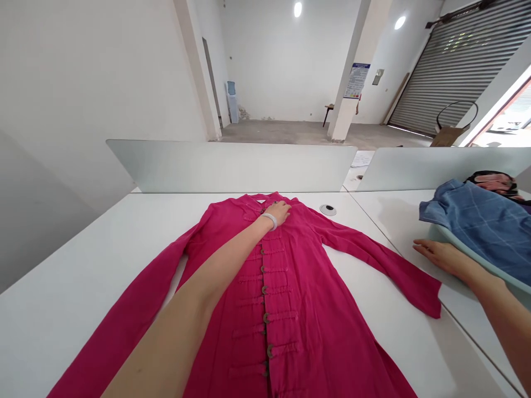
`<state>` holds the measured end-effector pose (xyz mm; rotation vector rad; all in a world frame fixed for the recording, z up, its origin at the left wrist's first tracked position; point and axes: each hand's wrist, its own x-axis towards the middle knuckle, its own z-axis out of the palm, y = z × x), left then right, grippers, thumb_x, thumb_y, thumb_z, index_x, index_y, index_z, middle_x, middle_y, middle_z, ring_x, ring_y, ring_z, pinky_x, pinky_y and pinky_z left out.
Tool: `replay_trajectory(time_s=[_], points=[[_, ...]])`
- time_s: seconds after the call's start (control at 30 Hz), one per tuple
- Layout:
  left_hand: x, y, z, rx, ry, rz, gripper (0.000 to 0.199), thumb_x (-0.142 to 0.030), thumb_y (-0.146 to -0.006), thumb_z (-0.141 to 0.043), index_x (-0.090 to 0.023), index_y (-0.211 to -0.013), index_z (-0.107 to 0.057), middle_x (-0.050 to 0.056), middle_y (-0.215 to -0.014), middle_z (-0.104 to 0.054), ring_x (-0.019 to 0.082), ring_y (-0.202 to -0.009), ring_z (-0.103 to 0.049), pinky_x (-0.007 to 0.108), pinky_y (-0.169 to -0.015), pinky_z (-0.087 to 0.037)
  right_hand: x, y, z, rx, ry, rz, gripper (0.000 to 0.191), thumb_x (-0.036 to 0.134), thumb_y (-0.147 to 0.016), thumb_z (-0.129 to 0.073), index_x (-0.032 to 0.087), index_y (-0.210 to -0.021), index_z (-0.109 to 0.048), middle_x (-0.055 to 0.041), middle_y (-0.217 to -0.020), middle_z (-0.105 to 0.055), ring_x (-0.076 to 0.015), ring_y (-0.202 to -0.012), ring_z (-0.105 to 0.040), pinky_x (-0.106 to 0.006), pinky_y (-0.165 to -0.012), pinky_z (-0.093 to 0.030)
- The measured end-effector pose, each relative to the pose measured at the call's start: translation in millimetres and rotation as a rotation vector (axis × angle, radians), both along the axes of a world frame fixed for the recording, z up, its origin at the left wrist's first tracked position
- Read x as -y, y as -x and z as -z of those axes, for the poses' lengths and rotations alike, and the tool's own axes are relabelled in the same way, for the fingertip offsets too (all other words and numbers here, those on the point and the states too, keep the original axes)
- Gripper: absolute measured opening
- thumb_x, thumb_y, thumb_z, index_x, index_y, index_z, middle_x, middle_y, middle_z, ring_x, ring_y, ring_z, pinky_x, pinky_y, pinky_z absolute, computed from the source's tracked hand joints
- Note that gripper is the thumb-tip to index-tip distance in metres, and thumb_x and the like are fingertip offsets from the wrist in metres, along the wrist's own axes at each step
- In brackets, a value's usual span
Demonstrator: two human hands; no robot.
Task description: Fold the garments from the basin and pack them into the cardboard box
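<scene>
A magenta long-sleeved garment (305, 287) lies spread out face up, with a row of fastenings down its front and both sleeves stretched to the sides. My left hand (279, 211), with a pale bracelet on the wrist, rests near its collar; the fingers look bent, and whether they pinch the cloth is hidden. Off to the right, my right hand (442, 255) is beside a pale green basin (460, 251), past the garment's right cuff. Its fingers are extended, with nothing in them.
The white table (83, 254) has a glass divider (240, 166) along its back edge and a round cable port (327, 209). Blue checked cloth (485, 221) and dark patterned cloth (493, 181) fill the basin. Behind stand a pillar (352, 72) and a water dispenser (233, 105).
</scene>
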<state>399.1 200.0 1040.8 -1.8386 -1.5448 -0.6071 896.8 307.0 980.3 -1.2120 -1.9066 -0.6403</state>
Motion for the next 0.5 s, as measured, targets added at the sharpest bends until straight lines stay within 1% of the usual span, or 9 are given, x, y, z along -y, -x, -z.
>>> replay_trajectory(time_s=[0.07, 0.1, 0.17, 0.23, 0.3, 0.37, 0.43, 0.5], points=[[-16, 1, -12.6, 0.016, -0.006, -0.001, 0.036, -0.021, -0.095, -0.041, -0.013, -0.129, -0.051, 0.014, -0.131, -0.051, 0.024, -0.121, -0.049, 0.035, -0.102, -0.037, -1, -1, -1.8, -0.008, 0.149, -0.04, 0.031, 0.04, -0.08, -0.043, 0.023, -0.082, -0.069, -0.0153, -0.098, -0.071, -0.0302, -0.087, -0.067, -0.039, -0.082, -0.048], [-24, 1, -19.3, 0.028, -0.009, -0.004, 0.036, -0.021, -0.096, -0.04, -0.012, -0.129, -0.05, 0.015, -0.131, -0.051, 0.024, -0.121, -0.049, 0.034, -0.102, -0.036, 0, 2, -1.1, -0.015, 0.223, -0.057, 0.034, 0.043, -0.081, -0.041, 0.023, -0.08, -0.069, -0.0149, -0.095, -0.071, -0.0303, -0.087, -0.066, -0.038, -0.081, -0.048], [-40, 1, -32.6, 0.056, -0.014, -0.016, 0.036, -0.019, -0.096, -0.038, -0.012, -0.128, -0.052, 0.015, -0.13, -0.052, 0.024, -0.119, -0.051, 0.033, -0.1, -0.037, 5, 11, 3.3, -0.014, 0.344, -0.092, 0.039, 0.049, -0.083, -0.039, 0.023, -0.077, -0.068, -0.0121, -0.087, -0.071, -0.0277, -0.08, -0.066, -0.035, -0.074, -0.047], [-55, 0, -44.0, 0.088, -0.015, -0.03, 0.035, -0.016, -0.095, -0.037, -0.014, -0.126, -0.054, 0.014, -0.129, -0.054, 0.023, -0.117, -0.052, 0.031, -0.098, -0.038, 9, 21, 9.4, 0.03, 0.418, -0.12, 0.042, 0.054, -0.084, -0.039, 0.023, -0.077, -0.067, -0.0082, -0.082, -0.07, -0.0243, -0.074, -0.063, -0.032, -0.066, -0.045], [-70, -1, -51.4, 0.13, -0.017, -0.048, 0.034, -0.018, -0.095, -0.037, -0.018, -0.123, -0.057, 0.012, -0.126, -0.056, 0.023, -0.115, -0.053, 0.032, -0.095, -0.039, 10, 28, 13.7, 0.086, 0.422, -0.121, 0.04, 0.053, -0.082, -0.041, 0.021, -0.075, -0.064, -0.0052, -0.077, -0.067, -0.0217, -0.07, -0.06, -0.03, -0.061, -0.041], [-83, -2, -53.1, 0.184, -0.024, -0.073, 0.032, -0.025, -0.096, -0.038, -0.021, -0.118, -0.06, 0.011, -0.123, -0.059, 0.026, -0.113, -0.054, 0.037, -0.093, -0.039, 8, 30, 14.4, 0.093, 0.382, -0.123, 0.037, 0.051, -0.082, -0.04, 0.02, -0.074, -0.06, -0.004, -0.073, -0.064, -0.0198, -0.066, -0.057, -0.029, -0.06, -0.039], [-93, -3, -49.1, 0.242, -0.049, -0.099, 0.032, -0.034, -0.096, -0.038, -0.023, -0.114, -0.062, 0.01, -0.122, -0.059, 0.029, -0.115, -0.052, 0.043, -0.093, -0.038, 6, 28, 11.9, 0.01, 0.296, -0.113, 0.034, 0.047, -0.084, -0.036, 0.02, -0.077, -0.055, -0.0041, -0.07, -0.062, -0.019, -0.064, -0.056, -0.029, -0.061, -0.039], [-100, -3, -41.8, 0.284, -0.095, -0.115, 0.032, -0.036, -0.096, -0.037, -0.024, -0.111, -0.062, 0.009, -0.123, -0.058, 0.03, -0.119, -0.047, 0.046, -0.094, -0.036, 4, 24, 9.0, -0.141, 0.152, -0.05, 0.029, 0.044, -0.086, -0.033, 0.021, -0.084, -0.051, -0.005, -0.071, -0.062, -0.0199, -0.064, -0.058, -0.03, -0.064, -0.04]])
